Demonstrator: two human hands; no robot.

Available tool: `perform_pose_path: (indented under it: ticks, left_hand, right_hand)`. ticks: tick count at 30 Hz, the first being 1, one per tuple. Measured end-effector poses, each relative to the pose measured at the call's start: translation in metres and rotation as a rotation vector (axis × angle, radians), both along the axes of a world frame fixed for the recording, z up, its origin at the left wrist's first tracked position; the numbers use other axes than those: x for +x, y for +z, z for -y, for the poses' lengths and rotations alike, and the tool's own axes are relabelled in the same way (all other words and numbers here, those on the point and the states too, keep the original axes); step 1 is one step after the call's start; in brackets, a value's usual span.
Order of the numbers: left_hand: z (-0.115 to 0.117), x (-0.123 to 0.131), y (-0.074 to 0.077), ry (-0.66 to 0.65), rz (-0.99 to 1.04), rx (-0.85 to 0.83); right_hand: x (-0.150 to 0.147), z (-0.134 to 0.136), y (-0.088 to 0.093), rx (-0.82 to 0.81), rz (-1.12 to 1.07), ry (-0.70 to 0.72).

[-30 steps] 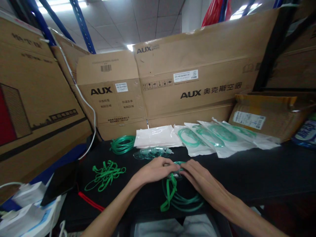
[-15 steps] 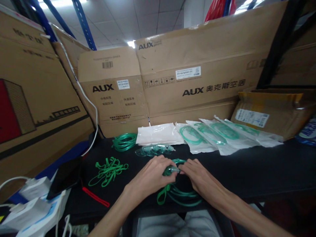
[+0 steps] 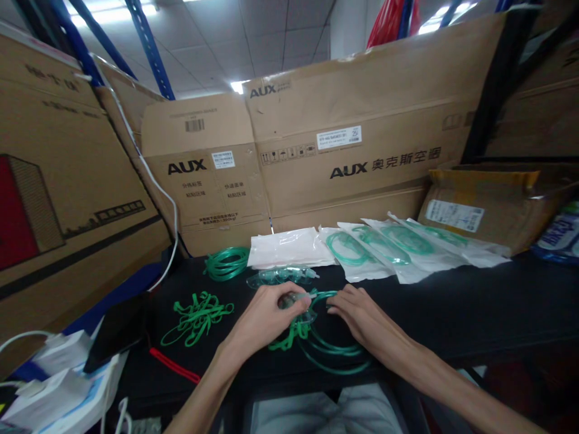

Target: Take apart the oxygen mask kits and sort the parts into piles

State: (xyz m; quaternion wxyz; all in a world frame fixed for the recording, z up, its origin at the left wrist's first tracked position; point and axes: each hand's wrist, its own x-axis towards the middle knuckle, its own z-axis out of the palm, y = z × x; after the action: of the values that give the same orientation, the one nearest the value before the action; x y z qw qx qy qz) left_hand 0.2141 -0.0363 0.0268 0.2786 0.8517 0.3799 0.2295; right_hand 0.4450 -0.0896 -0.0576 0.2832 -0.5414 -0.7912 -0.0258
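Observation:
My left hand [image 3: 265,316] is closed round a clear oxygen mask [image 3: 296,301] with a green strap hanging from it [image 3: 289,337]. My right hand [image 3: 357,313] pinches the green tubing [image 3: 335,352] at the mask's port; the tubing lies coiled on the black table [image 3: 452,313] in front of me. Beyond my hands lie more clear masks [image 3: 280,276], a coil of green tubing [image 3: 225,263] and a heap of green straps [image 3: 196,316].
A row of white packets with green tubing [image 3: 384,247] and an empty white bag [image 3: 289,247] lie at the back. Cardboard boxes [image 3: 344,157] wall the table. A black phone [image 3: 115,331], a red strip [image 3: 174,366] and white chargers [image 3: 58,386] are at the left.
My left hand has drawn the mask a little to the left and toward the far side, and the strap and tubing trail to the right of it. My right hand follows at the tubing end.

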Motion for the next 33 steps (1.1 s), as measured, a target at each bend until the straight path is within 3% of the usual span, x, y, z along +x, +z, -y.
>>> perform_pose_path:
  ticks: [6,9,12,15,20,23,28,33]
  left_hand:
    - [0.0,-0.005,-0.008,0.102,0.139,-0.029]
    - [0.002,-0.009,-0.012,0.152,0.126,-0.013]
    - [0.005,-0.013,-0.015,0.195,0.053,-0.025]
    - [0.006,-0.014,-0.018,0.208,-0.041,-0.041]
    - [0.0,-0.01,-0.017,0.203,-0.174,0.066]
    - [-0.004,-0.003,-0.014,0.193,-0.215,0.105]
    - [-0.013,0.01,-0.012,0.092,-0.285,0.062]
    - [-0.031,0.023,-0.004,0.048,-0.384,0.021]
  right_hand:
    - [0.015,0.028,0.023,0.008,0.01,-0.017]
    - [0.015,0.055,0.02,0.041,0.009,-0.033]
    - [0.006,0.079,0.013,0.041,0.086,0.04]
    - [0.002,0.087,0.01,0.057,0.125,0.074]
    - [0.014,0.06,0.017,0.078,0.019,-0.229]
    - [0.019,0.034,0.019,0.003,0.08,-0.367]
    - [0.023,0.008,0.023,-0.206,0.159,-0.265]
    - [0.034,0.002,0.026,-0.216,0.144,-0.246]
